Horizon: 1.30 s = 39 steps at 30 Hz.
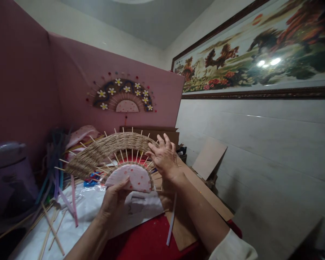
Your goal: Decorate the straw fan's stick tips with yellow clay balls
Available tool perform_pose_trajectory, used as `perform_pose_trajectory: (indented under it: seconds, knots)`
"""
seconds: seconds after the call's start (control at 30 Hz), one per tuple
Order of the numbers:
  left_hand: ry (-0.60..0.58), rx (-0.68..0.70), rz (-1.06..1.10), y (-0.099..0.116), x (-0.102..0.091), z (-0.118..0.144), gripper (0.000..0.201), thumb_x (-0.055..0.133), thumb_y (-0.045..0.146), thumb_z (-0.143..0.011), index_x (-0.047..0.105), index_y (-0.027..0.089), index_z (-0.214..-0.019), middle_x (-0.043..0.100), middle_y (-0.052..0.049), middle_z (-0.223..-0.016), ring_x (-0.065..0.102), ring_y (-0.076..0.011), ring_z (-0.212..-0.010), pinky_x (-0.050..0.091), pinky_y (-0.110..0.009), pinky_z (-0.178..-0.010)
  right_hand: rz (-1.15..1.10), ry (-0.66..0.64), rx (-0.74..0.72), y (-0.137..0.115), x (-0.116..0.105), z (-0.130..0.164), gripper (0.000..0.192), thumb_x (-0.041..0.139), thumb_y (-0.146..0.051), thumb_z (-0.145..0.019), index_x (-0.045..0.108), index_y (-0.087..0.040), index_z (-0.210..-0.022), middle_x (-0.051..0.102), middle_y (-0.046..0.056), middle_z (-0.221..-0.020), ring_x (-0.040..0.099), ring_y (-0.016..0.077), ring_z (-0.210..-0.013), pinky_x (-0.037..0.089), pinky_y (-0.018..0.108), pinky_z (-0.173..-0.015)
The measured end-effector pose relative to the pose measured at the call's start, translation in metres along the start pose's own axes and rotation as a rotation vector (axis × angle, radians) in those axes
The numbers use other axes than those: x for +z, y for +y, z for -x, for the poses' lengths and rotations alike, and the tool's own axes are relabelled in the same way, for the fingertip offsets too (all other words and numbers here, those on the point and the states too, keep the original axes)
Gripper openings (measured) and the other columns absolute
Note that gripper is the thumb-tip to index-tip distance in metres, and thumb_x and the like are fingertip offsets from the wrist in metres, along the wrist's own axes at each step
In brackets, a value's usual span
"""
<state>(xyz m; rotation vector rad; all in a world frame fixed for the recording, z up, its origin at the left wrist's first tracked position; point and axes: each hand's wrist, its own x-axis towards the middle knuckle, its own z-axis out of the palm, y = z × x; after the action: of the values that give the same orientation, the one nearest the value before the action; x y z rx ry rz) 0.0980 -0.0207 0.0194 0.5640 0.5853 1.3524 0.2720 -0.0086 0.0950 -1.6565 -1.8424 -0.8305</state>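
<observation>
Big pink partition (70,72) fills the back wall, and pinned on it is a finished fan (123,96), dark band dotted with white flowers, pink half-moon at its base. To the right hangs a long framed painting (260,50) of horses.

Down on the counter (148,242), red cloth shows beside a white plastic sheet (78,220), with loose sticks (50,231) and coloured strips scattered at the left and cardboard (203,191) along the right.

Now the piece in hand: a half-woven fan (111,148), held upright above the counter in front of the person. A broad tan woven band already arches over the spokes; between that band and the pink dotted half-moon the spokes stand bare, and stick tips poke out past the outer edge. Judging by the pinned one, no flowers and no beads yet, so the weaving looks well along but the dressing is left.

Left hand (115,200) pinches the half-moon's lower edge, thumb on the front. Right hand (164,157) lies with fingers spread against the right end of the weave, resting on it, clamping nothing.
</observation>
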Motion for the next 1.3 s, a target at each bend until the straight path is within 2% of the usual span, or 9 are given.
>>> perform_pose_trajectory:
  seconds: [0.1, 0.3, 0.5, 0.6, 0.77, 0.9, 1.0, 1.13, 1.3]
  knots:
    - [0.015, 0.031, 0.026, 0.001, 0.001, -0.001, 0.020, 0.060, -0.001, -0.069, 0.067, 0.010, -0.084, 0.073, -0.005, -0.078, 0.068, -0.0165, -0.064, 0.059, -0.027, -0.055, -0.018, 0.028, -0.006, 0.000, -0.001, 0.001, 0.047, 0.034, -0.058, -0.090, 0.058, -0.033, -0.122, 0.039, 0.008, -0.145, 0.020, 0.0297, -0.137, 0.026, 0.047, -0.100]
    - [0.050, -0.015, 0.031, 0.000, -0.001, -0.003, 0.016, 0.060, -0.002, -0.070, 0.065, 0.011, -0.077, 0.072, -0.004, -0.072, 0.067, -0.0150, -0.060, 0.059, -0.027, -0.055, -0.014, 0.110, 0.049, 0.000, -0.005, 0.002, 0.043, 0.035, -0.051, -0.093, 0.056, -0.034, -0.126, 0.040, 0.007, -0.144, 0.022, 0.0285, -0.136, 0.027, 0.046, -0.100]
    - [-0.037, 0.009, -0.005, 0.000, -0.002, -0.002, 0.016, 0.066, 0.003, -0.067, 0.066, 0.010, -0.082, 0.072, -0.006, -0.077, 0.068, -0.0185, -0.065, 0.059, -0.029, -0.058, -0.005, 0.035, 0.025, -0.001, 0.004, -0.005, 0.049, 0.033, -0.058, -0.090, 0.054, -0.034, -0.128, 0.038, 0.008, -0.146, 0.020, 0.0308, -0.136, 0.028, 0.048, -0.099]
    - [-0.028, 0.018, 0.001, 0.001, -0.001, -0.001, 0.018, 0.066, 0.002, -0.065, 0.066, 0.011, -0.081, 0.072, -0.006, -0.076, 0.068, -0.0179, -0.064, 0.059, -0.028, -0.057, -0.012, 0.028, 0.038, -0.001, 0.006, -0.006, 0.048, 0.033, -0.058, -0.090, 0.053, -0.036, -0.129, 0.038, 0.007, -0.146, 0.020, 0.0307, -0.136, 0.029, 0.047, -0.098]
    - [-0.015, 0.003, 0.031, 0.002, -0.001, 0.000, 0.013, 0.066, 0.002, -0.066, 0.066, 0.009, -0.077, 0.071, -0.006, -0.071, 0.066, -0.0161, -0.059, 0.059, -0.027, -0.055, 0.004, 0.122, 0.048, 0.002, -0.001, 0.001, 0.046, 0.037, -0.055, -0.091, 0.053, -0.034, -0.129, 0.040, 0.007, -0.144, 0.021, 0.0293, -0.136, 0.028, 0.045, -0.099]
    - [-0.012, 0.027, 0.043, 0.001, -0.002, -0.002, 0.021, 0.065, 0.000, -0.066, 0.067, 0.011, -0.085, 0.073, -0.005, -0.078, 0.068, -0.0167, -0.064, 0.059, -0.027, -0.055, 0.027, 0.191, 0.112, 0.006, -0.005, 0.008, 0.045, 0.034, -0.049, -0.094, 0.055, -0.029, -0.129, 0.042, 0.010, -0.142, 0.023, 0.0285, -0.135, 0.028, 0.044, -0.101]
    - [-0.030, 0.050, 0.049, 0.001, -0.003, -0.003, 0.026, 0.065, 0.001, -0.066, 0.067, 0.012, -0.090, 0.073, -0.005, -0.081, 0.068, -0.0176, -0.068, 0.060, -0.029, -0.058, 0.046, 0.164, 0.092, 0.008, -0.002, 0.011, 0.045, 0.035, -0.050, -0.093, 0.052, -0.031, -0.130, 0.040, 0.009, -0.144, 0.021, 0.0296, -0.135, 0.028, 0.046, -0.101]
    - [-0.033, 0.060, 0.045, 0.003, -0.001, -0.001, 0.023, 0.066, 0.002, -0.065, 0.067, 0.012, -0.086, 0.073, -0.005, -0.080, 0.068, -0.0181, -0.067, 0.060, -0.029, -0.057, 0.051, 0.113, 0.070, 0.010, 0.001, 0.012, 0.045, 0.036, -0.052, -0.092, 0.052, -0.033, -0.130, 0.039, 0.009, -0.144, 0.020, 0.0311, -0.136, 0.027, 0.049, -0.100]
    - [-0.005, 0.032, 0.044, 0.004, 0.001, 0.001, 0.020, 0.064, 0.000, -0.066, 0.067, 0.012, -0.082, 0.073, -0.005, -0.075, 0.068, -0.0173, -0.063, 0.059, -0.027, -0.054, 0.039, 0.127, 0.088, 0.013, -0.001, 0.013, 0.044, 0.034, -0.050, -0.094, 0.052, -0.033, -0.130, 0.041, 0.009, -0.142, 0.023, 0.0291, -0.135, 0.028, 0.045, -0.100]
